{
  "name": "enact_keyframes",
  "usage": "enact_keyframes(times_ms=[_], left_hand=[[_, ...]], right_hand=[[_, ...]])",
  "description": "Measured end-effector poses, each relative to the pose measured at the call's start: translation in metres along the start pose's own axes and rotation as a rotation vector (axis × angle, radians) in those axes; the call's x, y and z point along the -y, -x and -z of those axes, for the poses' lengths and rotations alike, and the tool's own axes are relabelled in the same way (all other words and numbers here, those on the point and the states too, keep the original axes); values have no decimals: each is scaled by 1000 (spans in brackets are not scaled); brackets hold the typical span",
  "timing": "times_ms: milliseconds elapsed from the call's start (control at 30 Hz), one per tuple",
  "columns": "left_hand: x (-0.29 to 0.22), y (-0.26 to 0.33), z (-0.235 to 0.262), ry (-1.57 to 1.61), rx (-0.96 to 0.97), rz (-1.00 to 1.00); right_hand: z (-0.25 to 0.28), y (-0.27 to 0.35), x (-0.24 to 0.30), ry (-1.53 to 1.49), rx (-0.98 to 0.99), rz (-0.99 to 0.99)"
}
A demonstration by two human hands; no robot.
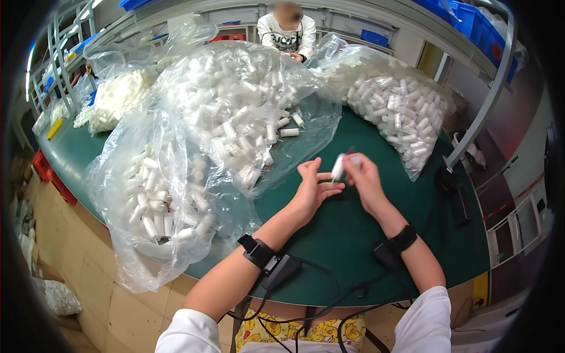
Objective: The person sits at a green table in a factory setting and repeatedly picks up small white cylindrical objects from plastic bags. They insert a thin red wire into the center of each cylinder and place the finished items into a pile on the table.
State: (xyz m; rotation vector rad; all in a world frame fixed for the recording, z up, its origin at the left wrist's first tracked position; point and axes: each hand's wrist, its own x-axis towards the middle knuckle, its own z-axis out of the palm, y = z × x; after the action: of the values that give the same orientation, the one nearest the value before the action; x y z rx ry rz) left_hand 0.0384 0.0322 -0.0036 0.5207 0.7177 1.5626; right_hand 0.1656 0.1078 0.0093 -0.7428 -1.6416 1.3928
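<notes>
Over the green table, my right hand [366,181] pinches a small white cylinder [338,167] with a thin tip pointing down; the grip area is a little blurred. My left hand [312,191] is open beside it, fingers stretched toward the cylinder's lower end. Whether those fingertips touch it I cannot tell. To the left of my hands, a clear plastic bag [159,259] spills several similar white cylinders [154,179]. Behind it lies a larger open bag heaped with more cylinders [235,94]. A third filled bag [406,112] rests at the right.
The green table [329,247] curves round in front of me. Black cables [321,317] run from bands on my wrists. A grey metal post [485,112] rises at the right, near blue bins [479,29]. Across the table is another person [288,32]. A red crate [53,176] stands at the left.
</notes>
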Motion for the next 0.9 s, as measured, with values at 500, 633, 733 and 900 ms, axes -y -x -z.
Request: enact_keyframes(times_ms=[500, 633, 733, 900], left_hand=[[42, -20, 46, -237, 357, -228], [20, -2, 61, -451, 687, -530], [23, 4, 67, -397, 646, -475], [38, -11, 47, -387, 355, -329]], right_hand=[[-185, 5, 90, -32, 731, -530], [-252, -4, 87, -174, 834, -566], [-263, 1, 99, 56, 936, -240], [-219, -11, 93, -153, 968, 12]])
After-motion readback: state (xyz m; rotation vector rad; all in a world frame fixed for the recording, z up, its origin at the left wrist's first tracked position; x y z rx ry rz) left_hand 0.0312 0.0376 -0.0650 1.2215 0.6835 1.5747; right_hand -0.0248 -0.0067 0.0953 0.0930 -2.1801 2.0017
